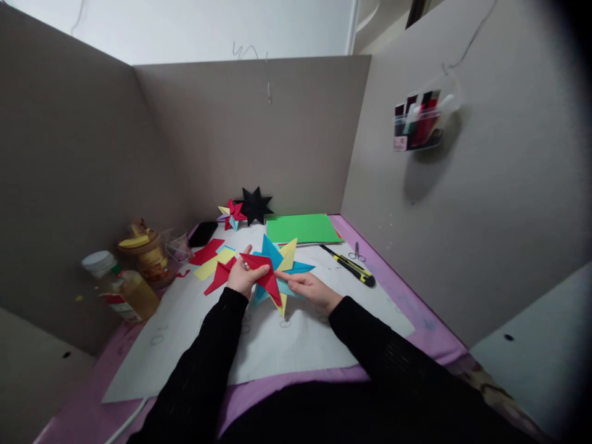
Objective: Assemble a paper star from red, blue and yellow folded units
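A folded paper star (266,283) with red, blue and yellow points is held up over the white sheet in the middle of the table. My left hand (244,274) is closed on its red left part, thumb across the front. From the right, my right hand (312,288) meets the star near its centre, index finger stretched along the paper and the other fingers curled. Whether the right fingers also pinch a lower blue point is hard to make out. Red and yellow paper pieces (213,264) lie beyond my left hand.
Right of the star lie a yellow-black utility knife (354,269) and small scissors (357,253). Green paper sheets (303,229), a small multicoloured star (232,214) and a black star (256,205) are at the back. A bottle (127,290), a pot (148,259) and a phone (203,234) stand left.
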`<state>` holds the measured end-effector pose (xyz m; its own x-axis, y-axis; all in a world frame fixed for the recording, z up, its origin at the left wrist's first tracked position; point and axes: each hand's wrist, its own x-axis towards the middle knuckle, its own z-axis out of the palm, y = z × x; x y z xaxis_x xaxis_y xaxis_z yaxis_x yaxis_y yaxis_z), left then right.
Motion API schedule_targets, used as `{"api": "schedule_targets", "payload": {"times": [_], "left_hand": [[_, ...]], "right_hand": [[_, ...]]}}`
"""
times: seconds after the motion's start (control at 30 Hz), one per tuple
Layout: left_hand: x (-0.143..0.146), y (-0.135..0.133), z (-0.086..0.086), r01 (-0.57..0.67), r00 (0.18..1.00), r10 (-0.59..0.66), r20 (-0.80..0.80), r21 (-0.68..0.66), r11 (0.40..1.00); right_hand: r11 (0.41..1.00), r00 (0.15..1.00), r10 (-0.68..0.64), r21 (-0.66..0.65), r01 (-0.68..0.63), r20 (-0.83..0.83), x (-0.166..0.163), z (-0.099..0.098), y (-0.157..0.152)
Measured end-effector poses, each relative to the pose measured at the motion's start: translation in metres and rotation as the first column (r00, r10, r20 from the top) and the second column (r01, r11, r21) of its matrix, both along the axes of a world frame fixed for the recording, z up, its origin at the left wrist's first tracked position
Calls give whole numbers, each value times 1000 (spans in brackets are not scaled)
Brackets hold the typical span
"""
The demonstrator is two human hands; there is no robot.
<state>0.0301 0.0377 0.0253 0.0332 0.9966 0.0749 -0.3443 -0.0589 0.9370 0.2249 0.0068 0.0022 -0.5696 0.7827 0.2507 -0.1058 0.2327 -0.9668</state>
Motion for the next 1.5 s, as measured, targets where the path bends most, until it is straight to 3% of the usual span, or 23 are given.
{"api": "schedule_targets", "payload": {"times": [0.23,0.53,0.8,1.0,1.27,1.5], "left_hand": [[3,2,-1,-75,992,78,-100,31,997],[6,4,-5,-90,990,93,-103,32,995],[-2,-1,6,-56,998,56,40,13,998],[-10,3,9,-194,974,190,119,22,981],[-5,-1,11,-149,976,159,150,-76,986],[-1,-4,10,-75,988,77,134,-18,997]], "right_hand": [[1000,1000,23,17,-23,-12,1,0,0],[1000,999,-15,15,15,32,0,2,-1],[997,998,-53,56,51,45,-1,6,-3],[997,997,-63,43,60,54,0,8,-3],[999,998,-38,37,35,57,1,6,-3],[997,997,-66,46,64,45,1,7,-2]]}}
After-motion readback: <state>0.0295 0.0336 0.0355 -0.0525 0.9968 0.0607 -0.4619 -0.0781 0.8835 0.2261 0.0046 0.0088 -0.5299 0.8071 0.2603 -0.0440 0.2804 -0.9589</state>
